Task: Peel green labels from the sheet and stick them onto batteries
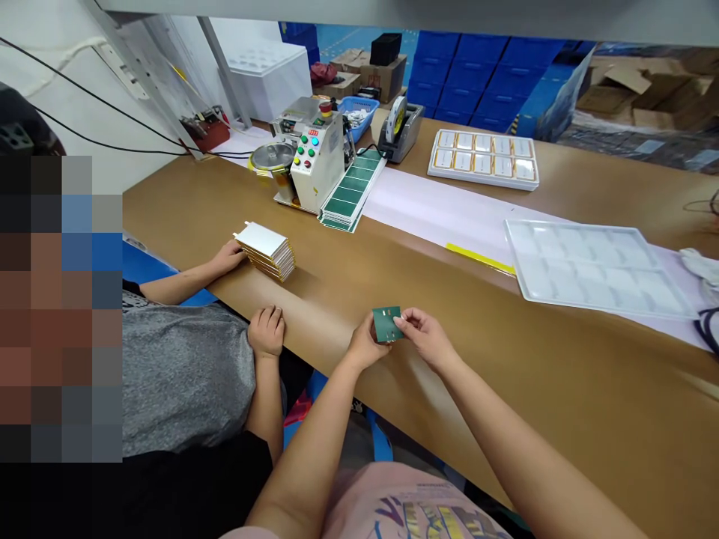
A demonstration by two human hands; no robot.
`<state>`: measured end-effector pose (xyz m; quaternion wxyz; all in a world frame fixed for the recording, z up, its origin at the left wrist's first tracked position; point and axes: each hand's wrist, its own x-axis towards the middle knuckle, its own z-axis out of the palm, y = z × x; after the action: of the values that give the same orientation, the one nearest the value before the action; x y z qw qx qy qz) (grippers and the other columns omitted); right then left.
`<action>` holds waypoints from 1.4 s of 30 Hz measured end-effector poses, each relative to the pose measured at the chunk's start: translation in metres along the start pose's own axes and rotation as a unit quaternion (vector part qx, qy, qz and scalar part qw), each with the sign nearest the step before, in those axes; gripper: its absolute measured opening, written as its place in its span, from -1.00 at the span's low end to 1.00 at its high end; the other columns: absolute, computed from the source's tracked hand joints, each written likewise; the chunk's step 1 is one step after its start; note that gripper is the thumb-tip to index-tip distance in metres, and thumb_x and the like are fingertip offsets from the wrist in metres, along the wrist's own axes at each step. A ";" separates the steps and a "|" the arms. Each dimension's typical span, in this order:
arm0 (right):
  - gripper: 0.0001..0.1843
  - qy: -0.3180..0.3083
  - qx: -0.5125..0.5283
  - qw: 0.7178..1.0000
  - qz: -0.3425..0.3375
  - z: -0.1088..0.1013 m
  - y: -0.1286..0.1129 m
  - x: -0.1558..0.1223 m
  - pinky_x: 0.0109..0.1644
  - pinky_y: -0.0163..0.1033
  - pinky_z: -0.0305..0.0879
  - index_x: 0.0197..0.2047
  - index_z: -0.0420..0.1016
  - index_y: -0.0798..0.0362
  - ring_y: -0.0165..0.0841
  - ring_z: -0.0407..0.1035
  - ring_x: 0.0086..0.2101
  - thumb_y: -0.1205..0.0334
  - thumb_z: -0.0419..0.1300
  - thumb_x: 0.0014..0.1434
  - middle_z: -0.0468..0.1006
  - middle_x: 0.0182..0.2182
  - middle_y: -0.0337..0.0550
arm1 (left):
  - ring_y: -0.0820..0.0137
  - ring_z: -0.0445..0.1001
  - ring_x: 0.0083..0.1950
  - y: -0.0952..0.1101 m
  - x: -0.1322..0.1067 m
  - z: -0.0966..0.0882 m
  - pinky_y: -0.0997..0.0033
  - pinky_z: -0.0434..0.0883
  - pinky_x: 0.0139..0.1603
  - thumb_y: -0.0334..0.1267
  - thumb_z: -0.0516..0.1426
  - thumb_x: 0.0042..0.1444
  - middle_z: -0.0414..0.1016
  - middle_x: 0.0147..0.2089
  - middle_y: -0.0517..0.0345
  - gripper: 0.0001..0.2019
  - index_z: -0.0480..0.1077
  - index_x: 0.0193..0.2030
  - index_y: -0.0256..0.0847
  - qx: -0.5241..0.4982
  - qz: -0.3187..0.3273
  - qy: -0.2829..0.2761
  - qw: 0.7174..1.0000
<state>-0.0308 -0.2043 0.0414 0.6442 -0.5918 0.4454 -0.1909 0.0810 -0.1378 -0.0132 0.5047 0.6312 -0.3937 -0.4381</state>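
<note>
My left hand (366,344) and my right hand (425,337) together pinch a small green card (387,325) with pale marks near its top edge, holding it above the brown workbench (337,299). To my left, a seated co-worker's hand (228,258) rests against a stack of flat silver pouch cells (265,251). That co-worker's other hand (267,331) lies on the bench's near edge. The stack is out of reach of my hands, well to the left.
Along the bench's far side stand a white push-button machine (319,156), green label strips (349,191), a tape dispenser (400,131), a white tray of cells (483,159) and a white moulded tray (595,269). Blue crates and cardboard boxes stand behind.
</note>
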 end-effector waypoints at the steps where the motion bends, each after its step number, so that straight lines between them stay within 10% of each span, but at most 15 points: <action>1: -0.34 -0.004 -0.006 1.000 0.001 0.000 -0.001 -0.001 -0.40 -0.62 0.04 -0.43 0.09 0.25 -0.79 0.04 -0.50 -0.22 0.14 -0.31 0.20 -0.53 -0.28 | 0.48 0.36 -0.28 0.001 -0.001 -0.001 0.53 0.33 -0.28 -0.50 0.14 -0.34 0.38 -0.20 0.13 -0.44 0.18 -0.08 -0.25 0.005 -0.001 0.001 1.000; 25: -0.33 -0.037 0.033 0.998 0.029 -0.003 0.003 0.003 -0.35 -0.60 0.14 -0.39 0.14 0.26 -0.77 0.09 -0.46 -0.19 0.17 -0.33 0.28 -0.46 -0.23 | 0.37 0.37 -0.13 0.016 -0.005 -0.007 0.35 0.36 -0.16 -0.52 0.18 -0.35 0.39 -0.12 0.15 -0.41 0.25 -0.07 -0.12 0.016 0.018 0.017 1.000; 39: -0.35 0.088 -0.087 0.992 0.015 0.009 0.013 0.015 -0.41 -0.58 0.07 -0.43 0.28 0.26 -0.73 0.11 -0.50 -0.27 0.07 -0.28 0.35 -0.46 -0.16 | 0.36 0.33 -0.07 -0.001 -0.005 -0.007 0.35 0.35 -0.12 -0.42 0.18 -0.31 0.29 -0.04 0.07 -0.30 0.11 0.07 -0.10 -0.013 0.011 0.035 0.999; 42: -0.35 0.104 -0.115 0.988 0.016 0.009 0.012 0.017 -0.45 -0.58 0.03 -0.46 0.29 0.25 -0.74 0.07 -0.54 -0.28 0.02 -0.23 0.34 -0.49 -0.17 | 0.33 0.33 -0.06 -0.001 -0.012 -0.032 0.32 0.35 -0.14 -0.37 0.14 -0.18 0.36 -0.13 0.10 -0.51 0.20 -0.03 -0.06 -0.013 0.003 0.078 0.997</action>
<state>-0.0186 -0.2093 0.0237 0.5253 -0.6313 0.5384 -0.1886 0.1083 -0.1172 -0.0089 0.5435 0.6557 -0.3491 -0.3910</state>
